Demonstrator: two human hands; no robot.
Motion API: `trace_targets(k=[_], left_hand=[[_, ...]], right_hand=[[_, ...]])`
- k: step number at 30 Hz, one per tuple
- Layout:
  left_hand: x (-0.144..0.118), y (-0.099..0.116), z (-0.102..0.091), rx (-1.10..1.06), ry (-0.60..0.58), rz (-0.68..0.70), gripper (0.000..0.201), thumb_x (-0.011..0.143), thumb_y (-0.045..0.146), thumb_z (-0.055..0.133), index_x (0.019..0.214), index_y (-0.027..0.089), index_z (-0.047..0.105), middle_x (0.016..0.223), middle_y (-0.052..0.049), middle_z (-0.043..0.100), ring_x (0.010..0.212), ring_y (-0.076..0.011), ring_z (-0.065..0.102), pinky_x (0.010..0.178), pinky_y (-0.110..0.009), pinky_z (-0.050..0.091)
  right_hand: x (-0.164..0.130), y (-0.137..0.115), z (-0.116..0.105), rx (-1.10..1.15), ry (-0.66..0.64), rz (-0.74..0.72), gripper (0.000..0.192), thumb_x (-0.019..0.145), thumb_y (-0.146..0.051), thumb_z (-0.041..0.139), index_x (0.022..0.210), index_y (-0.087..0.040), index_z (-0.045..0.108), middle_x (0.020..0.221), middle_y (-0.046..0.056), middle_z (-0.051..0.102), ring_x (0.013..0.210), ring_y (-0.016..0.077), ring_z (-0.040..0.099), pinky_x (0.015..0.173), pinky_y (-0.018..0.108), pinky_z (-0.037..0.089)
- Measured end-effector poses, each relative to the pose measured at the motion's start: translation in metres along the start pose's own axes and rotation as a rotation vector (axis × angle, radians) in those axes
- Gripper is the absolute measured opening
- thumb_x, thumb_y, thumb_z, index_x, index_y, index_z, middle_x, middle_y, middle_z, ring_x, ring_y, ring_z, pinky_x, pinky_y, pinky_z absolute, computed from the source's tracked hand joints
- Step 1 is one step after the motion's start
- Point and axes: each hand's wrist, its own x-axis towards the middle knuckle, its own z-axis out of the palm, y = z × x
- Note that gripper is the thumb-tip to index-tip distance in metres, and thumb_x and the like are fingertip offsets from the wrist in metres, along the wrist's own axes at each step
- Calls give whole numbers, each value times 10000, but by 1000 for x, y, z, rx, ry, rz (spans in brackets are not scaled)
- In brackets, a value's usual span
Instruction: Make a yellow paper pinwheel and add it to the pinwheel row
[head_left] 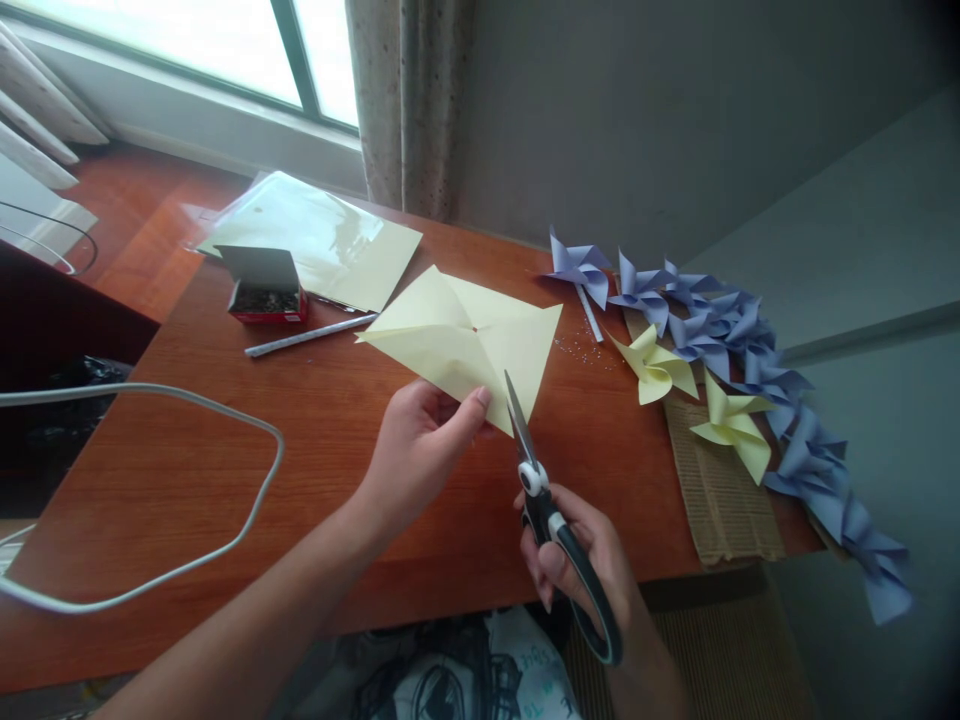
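My left hand (416,450) pinches the near edge of a pale yellow square of paper (465,335) that is creased along its diagonals and lifted a little above the wooden table (225,470). My right hand (581,565) grips black-handled scissors (544,510), blades pointing up and away. The blade tips sit at the paper's near corner, right beside my left thumb.
Several blue paper pinwheels (720,325) and two yellow ones (731,425) lie along the table's right side on corrugated cardboard (724,510). A red box of small pins (262,290), a plastic sleeve of yellow paper (315,235), a thin stick (307,335) and a white cable (187,400) lie at left.
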Motion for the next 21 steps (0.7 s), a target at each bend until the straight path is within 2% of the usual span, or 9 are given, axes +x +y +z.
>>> trace_targets(k=[12, 21], left_hand=[[0, 0, 1, -47, -97, -39, 223, 866, 274, 708, 693, 136, 682, 606, 7, 694, 554, -97, 607, 524, -170, 460], [-1, 0, 4, -72, -174, -32, 183, 866, 245, 694, 716, 140, 693, 626, 0, 709, 547, -93, 605, 516, -164, 462]], right_hand=[[4, -4, 5, 51, 4, 17, 592, 777, -623, 755, 1107, -159, 590, 646, -40, 541, 470, 61, 455, 442, 176, 370], [5, -5, 7, 71, 33, 23, 603, 760, -620, 773, 1100, -155, 595, 651, -34, 554, 483, 63, 471, 450, 171, 381]])
